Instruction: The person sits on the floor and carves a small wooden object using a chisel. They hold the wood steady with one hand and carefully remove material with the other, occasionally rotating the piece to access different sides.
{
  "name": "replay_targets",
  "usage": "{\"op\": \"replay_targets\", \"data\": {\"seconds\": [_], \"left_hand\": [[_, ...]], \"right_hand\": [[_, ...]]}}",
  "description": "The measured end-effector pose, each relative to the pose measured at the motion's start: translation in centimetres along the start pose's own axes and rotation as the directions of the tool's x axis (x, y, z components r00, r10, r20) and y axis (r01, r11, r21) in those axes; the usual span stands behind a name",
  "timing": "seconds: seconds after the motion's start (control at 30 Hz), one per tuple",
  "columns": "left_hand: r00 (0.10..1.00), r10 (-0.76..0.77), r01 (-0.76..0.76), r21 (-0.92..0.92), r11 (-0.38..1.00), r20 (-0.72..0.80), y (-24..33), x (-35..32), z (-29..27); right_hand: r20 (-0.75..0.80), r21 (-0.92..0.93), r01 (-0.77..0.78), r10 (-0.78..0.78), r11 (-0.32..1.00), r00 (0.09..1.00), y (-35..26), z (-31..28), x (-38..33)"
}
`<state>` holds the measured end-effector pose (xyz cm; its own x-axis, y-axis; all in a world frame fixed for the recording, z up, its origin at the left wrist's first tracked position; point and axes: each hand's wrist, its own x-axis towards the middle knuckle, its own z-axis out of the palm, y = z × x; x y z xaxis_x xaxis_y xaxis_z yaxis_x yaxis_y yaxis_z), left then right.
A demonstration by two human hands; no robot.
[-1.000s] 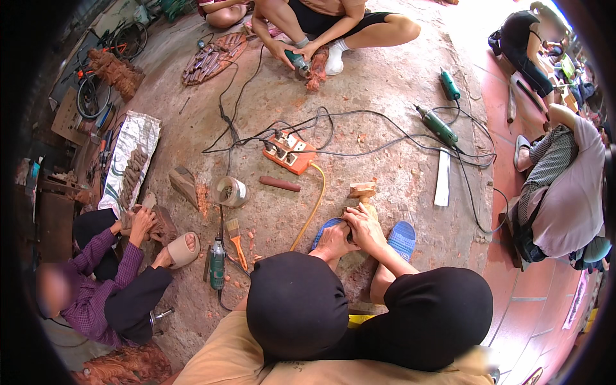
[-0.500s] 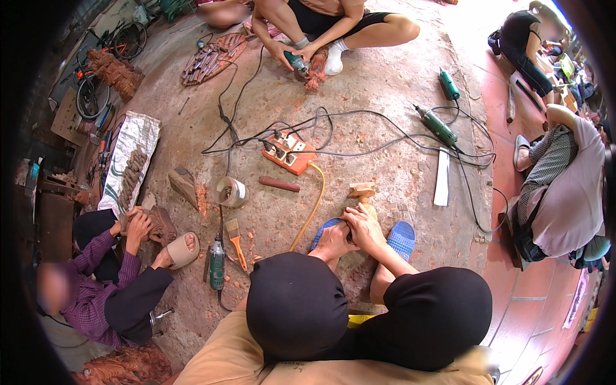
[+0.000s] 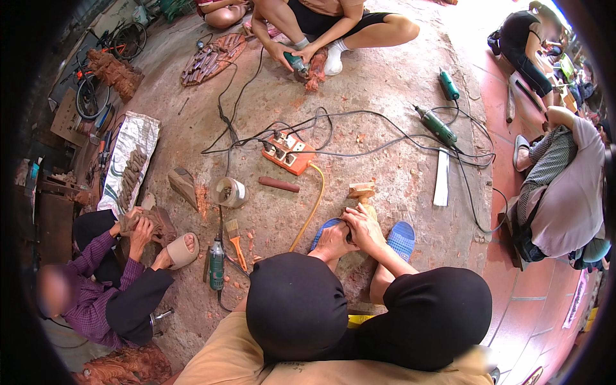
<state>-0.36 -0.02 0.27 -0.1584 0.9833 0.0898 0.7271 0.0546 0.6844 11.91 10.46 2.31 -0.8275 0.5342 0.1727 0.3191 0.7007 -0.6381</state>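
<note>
Between my feet in blue sandals (image 3: 402,239) stands a pale carved wooden piece (image 3: 362,190) with a flat, wider far end. Its near part is hidden behind my hands. My left hand (image 3: 333,241) is closed beside it, and the edge of something dark (image 3: 350,237) shows at the fingers. Closed as well, my right hand (image 3: 363,227) meets the left over the near part of the wood, its fingers bent forward. What exactly lies inside the two grips is mostly covered.
Ahead sits an orange power strip (image 3: 289,153) with tangled black cords. To the left are a brush (image 3: 236,244), a green power tool (image 3: 217,266), a tub (image 3: 230,192) and a co-worker (image 3: 96,282) holding carved wood. Green grinders (image 3: 436,127) lie ahead right; another co-worker grinds wood (image 3: 316,70) at the far side.
My hands and the pale wood look almost unmoved. The left co-worker's hands have shifted slightly on their carving, and a seated person at the far left has changed posture.
</note>
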Motion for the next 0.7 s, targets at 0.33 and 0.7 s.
{"op": "replay_targets", "data": {"seconds": [0.33,0.7], "left_hand": [[1.000,0.004,-0.004,0.006,1.000,0.015,-0.61,-0.21,0.40],[0.998,-0.006,0.006,0.007,1.000,0.058,0.03,0.34,0.15]], "right_hand": [[0.000,0.002,-0.003,0.003,1.000,1.000,0.00,0.07,-0.01],[-0.086,0.021,-0.119,0.120,0.993,0.989,-0.45,-0.40,-0.12]]}}
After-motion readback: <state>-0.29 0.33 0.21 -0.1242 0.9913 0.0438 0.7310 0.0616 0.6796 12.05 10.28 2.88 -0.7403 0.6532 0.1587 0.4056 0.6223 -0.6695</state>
